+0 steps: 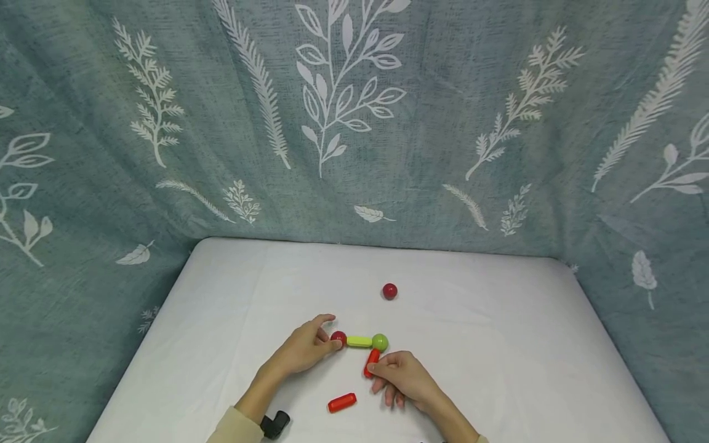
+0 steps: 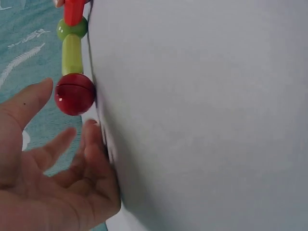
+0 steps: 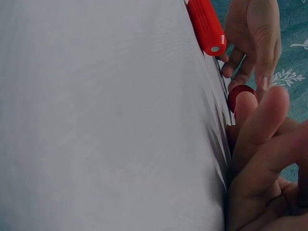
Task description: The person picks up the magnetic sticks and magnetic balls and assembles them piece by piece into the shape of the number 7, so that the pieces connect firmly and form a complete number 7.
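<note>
A red ball, a yellow-green stick and a green ball stand joined in a row on the white table. From the green ball a red stick runs toward the near edge, pinched between thumb and fingers of my right hand. My left hand is at the red ball, thumb tip right beside it and fingers loosely spread, as the left wrist view shows. A second red stick lies nearer me; its end shows a small metal dot in the right wrist view.
Another dark red ball sits farther back on the white-covered table. A black object shows at my left wrist. Blue-green cloth with white leaf prints hangs behind and beside the table.
</note>
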Available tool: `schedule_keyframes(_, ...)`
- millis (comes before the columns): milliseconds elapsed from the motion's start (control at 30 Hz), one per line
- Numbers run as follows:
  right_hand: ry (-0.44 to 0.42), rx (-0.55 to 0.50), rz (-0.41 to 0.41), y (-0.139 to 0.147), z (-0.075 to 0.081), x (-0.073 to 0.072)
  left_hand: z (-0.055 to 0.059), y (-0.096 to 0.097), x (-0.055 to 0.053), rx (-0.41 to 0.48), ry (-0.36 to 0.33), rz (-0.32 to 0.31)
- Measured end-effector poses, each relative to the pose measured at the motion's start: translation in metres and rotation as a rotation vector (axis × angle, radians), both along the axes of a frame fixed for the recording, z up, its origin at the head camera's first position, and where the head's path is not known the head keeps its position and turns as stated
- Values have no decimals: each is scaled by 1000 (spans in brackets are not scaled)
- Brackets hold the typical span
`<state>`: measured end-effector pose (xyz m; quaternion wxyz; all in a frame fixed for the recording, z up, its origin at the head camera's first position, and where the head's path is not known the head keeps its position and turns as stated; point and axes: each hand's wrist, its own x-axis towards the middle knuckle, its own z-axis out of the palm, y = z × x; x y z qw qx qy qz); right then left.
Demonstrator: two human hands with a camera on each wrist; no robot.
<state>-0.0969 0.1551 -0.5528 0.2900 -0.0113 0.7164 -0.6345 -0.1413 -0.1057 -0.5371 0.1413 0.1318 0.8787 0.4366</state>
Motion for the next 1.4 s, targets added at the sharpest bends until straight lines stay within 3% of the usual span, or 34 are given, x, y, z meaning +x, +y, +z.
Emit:
schedule_keyframes(133,-3,3,-4,0,-1,1,7,-3,14,-49,121,91)
schedule_keyframes(233,-4,0,0,-1,-1,2,10,-6,28,-62,194,99)
schedule_keyframes(300,0,-2,0,-1,-1,2,11,-7,37,-45,178,44)
schedule_keyframes(433,7,-7,-2,-1,-1,1,7,-9,53,-26,69,-140)
schedule_keyframes(533,9,-13,2,0,0,1,4,-9,61,-40,24,-226)
schedule_keyframes(733,11,-20,2,0,1,1,4,-5,65,-68,53,-282)
schedule_keyframes(1000,9,-5,-9,-1,2,2,2,4,67,-195,82,-305)
schedule_keyframes(1400,20,-7,-5,-1,2,2,1,7,66,-208,97,-284)
